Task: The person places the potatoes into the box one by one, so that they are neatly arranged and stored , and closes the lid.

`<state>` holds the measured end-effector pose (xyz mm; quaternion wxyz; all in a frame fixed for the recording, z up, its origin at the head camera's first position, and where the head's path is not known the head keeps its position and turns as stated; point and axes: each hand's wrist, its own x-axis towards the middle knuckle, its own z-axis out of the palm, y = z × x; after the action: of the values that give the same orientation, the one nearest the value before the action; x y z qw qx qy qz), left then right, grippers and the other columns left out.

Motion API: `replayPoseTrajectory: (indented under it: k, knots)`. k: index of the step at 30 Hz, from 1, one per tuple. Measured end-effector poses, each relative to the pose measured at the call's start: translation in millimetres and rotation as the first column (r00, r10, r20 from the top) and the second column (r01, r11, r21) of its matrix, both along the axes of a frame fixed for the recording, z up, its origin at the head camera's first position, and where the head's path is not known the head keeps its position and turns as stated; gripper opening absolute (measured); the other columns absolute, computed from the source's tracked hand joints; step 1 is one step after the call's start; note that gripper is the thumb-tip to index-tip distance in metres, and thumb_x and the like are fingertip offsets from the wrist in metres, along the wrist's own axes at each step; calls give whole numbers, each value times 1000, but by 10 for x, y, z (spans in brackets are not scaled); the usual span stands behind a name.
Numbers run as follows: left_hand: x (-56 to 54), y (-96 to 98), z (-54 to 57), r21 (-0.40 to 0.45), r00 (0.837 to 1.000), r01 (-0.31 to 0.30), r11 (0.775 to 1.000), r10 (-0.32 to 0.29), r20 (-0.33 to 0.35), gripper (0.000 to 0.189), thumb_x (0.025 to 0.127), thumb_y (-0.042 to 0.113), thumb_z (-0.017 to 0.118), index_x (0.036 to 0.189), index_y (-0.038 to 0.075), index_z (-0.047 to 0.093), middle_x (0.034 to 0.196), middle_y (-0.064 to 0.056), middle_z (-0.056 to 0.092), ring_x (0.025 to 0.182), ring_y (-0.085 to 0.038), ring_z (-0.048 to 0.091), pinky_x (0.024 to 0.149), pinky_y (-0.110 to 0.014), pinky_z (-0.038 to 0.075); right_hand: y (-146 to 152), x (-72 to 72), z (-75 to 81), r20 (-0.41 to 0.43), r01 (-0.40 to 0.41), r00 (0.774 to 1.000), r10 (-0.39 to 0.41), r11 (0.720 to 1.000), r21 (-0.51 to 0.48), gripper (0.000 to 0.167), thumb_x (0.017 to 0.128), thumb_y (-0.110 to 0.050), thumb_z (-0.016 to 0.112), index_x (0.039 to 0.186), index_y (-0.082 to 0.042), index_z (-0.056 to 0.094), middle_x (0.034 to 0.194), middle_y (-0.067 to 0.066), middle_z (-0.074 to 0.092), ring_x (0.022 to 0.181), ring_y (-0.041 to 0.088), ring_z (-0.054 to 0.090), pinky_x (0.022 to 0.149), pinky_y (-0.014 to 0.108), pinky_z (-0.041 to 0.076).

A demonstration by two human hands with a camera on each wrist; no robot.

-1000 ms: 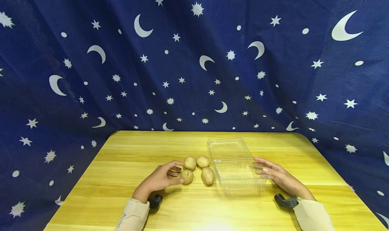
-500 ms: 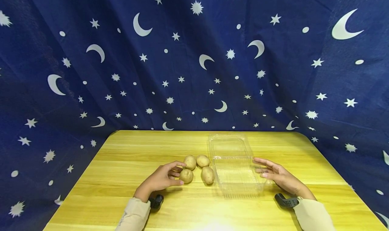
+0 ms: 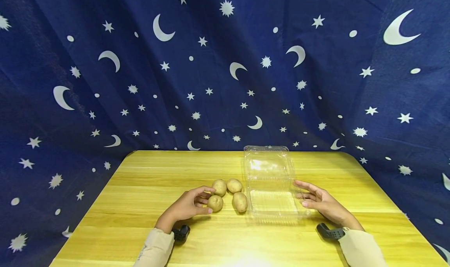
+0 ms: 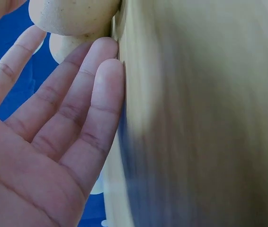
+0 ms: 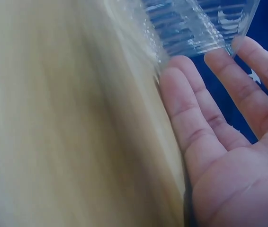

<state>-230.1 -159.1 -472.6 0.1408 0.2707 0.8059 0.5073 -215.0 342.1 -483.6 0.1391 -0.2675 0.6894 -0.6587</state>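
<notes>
Several pale yellow potatoes lie in a loose cluster at mid-table in the head view. My left hand point(image 3: 188, 204) is beside the nearest left potato point(image 3: 215, 203), thumb and fingers spread and relaxed. In the left wrist view, the fingertips point(image 4: 106, 71) lie close below a potato point(image 4: 75, 16); whether they touch it is unclear. Right of the potatoes stands a clear plastic clamshell box point(image 3: 249, 198), its lid point(image 3: 268, 162) raised at the back. My right hand point(image 3: 321, 202) is at the box's right side, fingers loosely extended. Its fingertips point(image 5: 176, 85) reach the clear ribbed wall.
The wooden table point(image 3: 246, 239) has a far edge against a dark blue curtain point(image 3: 211, 64) with moons and stars. Black wrist cameras, such as the right one point(image 3: 328, 232), sit under both wrists, near the tabletop.
The clamshell box has turned to face straighter toward me, and its lid now stands further back and higher. Both hands and the potatoes have hardly moved.
</notes>
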Motion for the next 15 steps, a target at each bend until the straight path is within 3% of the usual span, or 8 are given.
replayPoseTrajectory:
  k: [8, 15]
  knots:
    - [-24, 1, -31, 10, 1000, -10, 1000, 10, 15, 57, 97, 12, 83, 149, 4, 60, 142, -22, 63, 121, -33, 67, 94, -29, 57, -27, -35, -73, -13, 5, 1000, -6, 999, -54, 64, 108, 10, 50, 168, -5, 37, 163, -16, 49, 135, 10, 60, 107, 24, 53]
    - [-33, 17, -50, 69, 999, 27, 997, -29, 25, 57, 98, 9, 81, 149, -2, 58, 142, -26, 62, 122, -35, 65, 95, -28, 57, -22, -47, -114, -38, -3, 999, 0, 996, -86, 66, 107, 12, 51, 168, -7, 38, 164, -15, 48, 136, 10, 60, 107, 24, 53]
